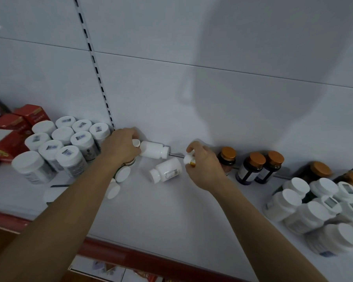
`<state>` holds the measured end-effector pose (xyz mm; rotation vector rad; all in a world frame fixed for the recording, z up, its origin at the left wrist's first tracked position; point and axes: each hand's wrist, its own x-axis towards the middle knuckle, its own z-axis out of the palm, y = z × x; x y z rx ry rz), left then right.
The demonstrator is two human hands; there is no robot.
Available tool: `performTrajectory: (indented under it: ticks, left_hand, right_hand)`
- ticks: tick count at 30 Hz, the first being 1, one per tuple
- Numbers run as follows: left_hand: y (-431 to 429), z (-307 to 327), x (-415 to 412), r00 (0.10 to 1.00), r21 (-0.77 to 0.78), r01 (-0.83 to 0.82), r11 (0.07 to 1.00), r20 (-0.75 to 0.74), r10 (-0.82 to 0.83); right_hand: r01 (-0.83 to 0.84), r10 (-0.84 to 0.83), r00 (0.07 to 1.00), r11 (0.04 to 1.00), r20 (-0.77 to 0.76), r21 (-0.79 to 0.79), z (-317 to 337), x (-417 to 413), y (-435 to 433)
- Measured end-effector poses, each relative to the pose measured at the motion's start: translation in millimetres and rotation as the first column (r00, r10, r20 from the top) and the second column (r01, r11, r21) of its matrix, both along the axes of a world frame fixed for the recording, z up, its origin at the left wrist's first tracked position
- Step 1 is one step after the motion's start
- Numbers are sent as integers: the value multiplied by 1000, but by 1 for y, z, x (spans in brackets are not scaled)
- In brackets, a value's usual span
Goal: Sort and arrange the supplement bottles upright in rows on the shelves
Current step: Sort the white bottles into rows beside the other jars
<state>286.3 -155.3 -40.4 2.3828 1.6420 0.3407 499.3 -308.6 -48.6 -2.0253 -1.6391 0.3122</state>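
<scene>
On the white shelf (171, 202), two white bottles lie on their sides between my hands: one at the back wall (154, 149) and one nearer me (166, 172). My left hand (120, 146) grips a small white-capped bottle (136, 142) close to the back wall. My right hand (203, 165) holds another small bottle with a white cap (189, 159) and an orange label edge. Under my left forearm stand two more white-capped bottles (122, 173), partly hidden.
A block of upright white bottles (63, 143) stands at the left, with red boxes (10, 131) beyond. Three dark bottles with orange caps (253, 166) line the back wall at the right. White bottles (314, 212) crowd the right end. A red shelf edge (130, 255) runs along the front.
</scene>
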Motion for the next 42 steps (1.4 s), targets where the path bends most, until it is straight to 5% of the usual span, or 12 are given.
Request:
performTrajectory:
  ticks: [4, 8, 13, 15, 24, 30, 35, 42]
  left_hand:
    - [-20, 21, 0, 961, 94, -159, 983, 245, 132]
    - [-60, 41, 16, 780, 28, -231, 972, 602, 168]
    - [-111, 54, 74, 446, -154, 115, 981, 891, 87]
    - [-134, 60, 105, 384, -172, 296, 940, 922, 48]
    - [-268, 81, 281, 378, -118, 760, 639, 880, -288]
    - [-372, 47, 382, 496, 115, 810, 576, 391, -775]
    - [-412, 5, 425, 570, 30, 812, 583, 179, -802]
    - [-420, -26, 444, 614, -53, 767, 639, 349, -708]
  right_hand:
    - [-28, 28, 1000, 999, 9, 46, 14, 3, -9]
    - [4, -3, 1000, 990, -8, 139, 38, 14, -28]
    - [147, -155, 988, 969, 26, 197, 73, 58, -77]
    - [235, -252, 967, 942, 42, 240, 81, 88, -108]
    - [649, -660, 747, 696, -84, 306, 71, 243, -297]
    - [833, -818, 550, 525, -165, 174, 32, 326, -414]
    - [822, -805, 560, 569, -196, 11, -2, 354, -446]
    - [779, -771, 621, 627, -141, -2, -8, 359, -450]
